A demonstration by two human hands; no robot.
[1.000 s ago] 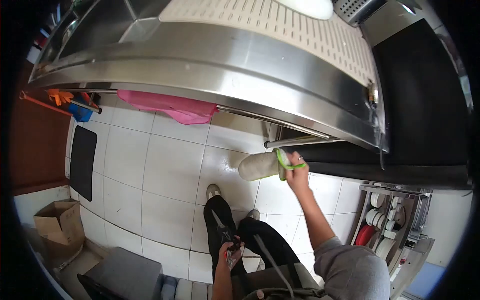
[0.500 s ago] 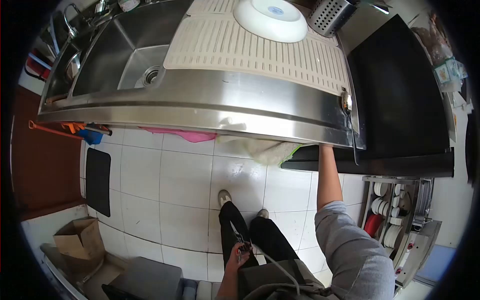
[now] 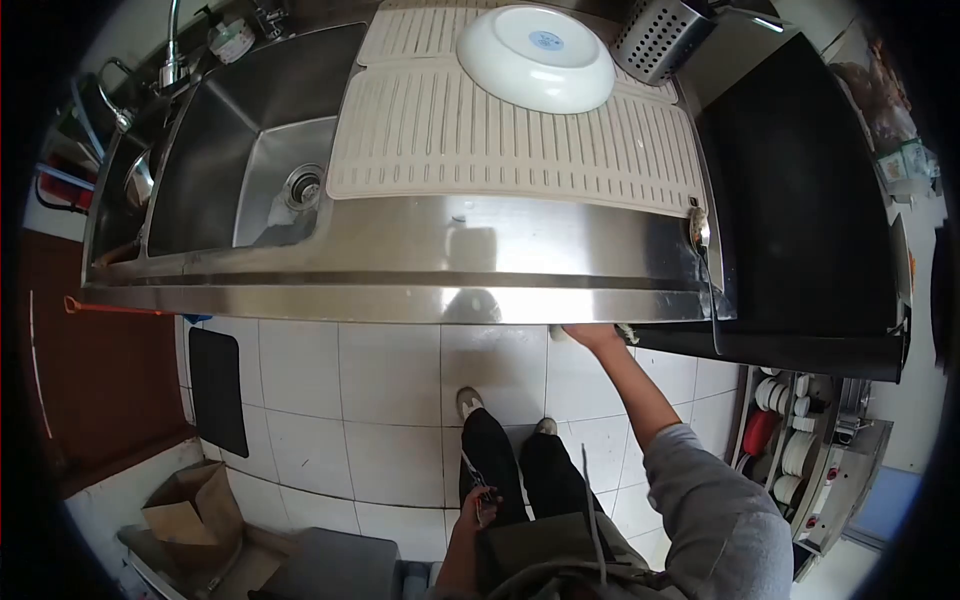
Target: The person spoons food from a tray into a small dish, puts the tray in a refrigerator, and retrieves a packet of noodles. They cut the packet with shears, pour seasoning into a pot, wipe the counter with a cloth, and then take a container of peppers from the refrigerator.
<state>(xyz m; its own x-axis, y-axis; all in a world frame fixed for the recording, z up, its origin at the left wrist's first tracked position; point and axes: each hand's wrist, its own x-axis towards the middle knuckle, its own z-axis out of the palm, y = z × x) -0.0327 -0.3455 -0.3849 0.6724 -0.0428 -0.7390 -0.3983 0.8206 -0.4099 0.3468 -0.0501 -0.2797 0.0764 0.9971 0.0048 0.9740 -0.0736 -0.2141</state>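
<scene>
My left hand (image 3: pixel 480 508) is low in front of my body, its fingers closed around what looks like a pair of scissors (image 3: pixel 478 482) with thin metal blades pointing up and away. My right arm reaches forward to the front edge of the steel counter (image 3: pixel 400 255). There my right hand (image 3: pixel 592 335) is partly under the edge, and its fingers are hidden. Small pale bits of a towel (image 3: pixel 627 334) show beside that hand; the rest is out of sight below the counter. Whether the fingers grip the towel cannot be seen.
An upside-down white dish (image 3: pixel 540 75) rests on a beige drying mat (image 3: pixel 500 165), near a perforated utensil holder (image 3: pixel 655 45). The sink (image 3: pixel 215 170) is at left. A spoon (image 3: pixel 700 232) lies by the counter's right end. Dish racks (image 3: pixel 800 440) stand lower right, a cardboard box (image 3: pixel 195 505) lower left.
My right hand has moved left along the counter's edge. The view has shifted, so the counter sits lower and covers the pink cloth and most of the green-edged towel. My left hand keeps its hold.
</scene>
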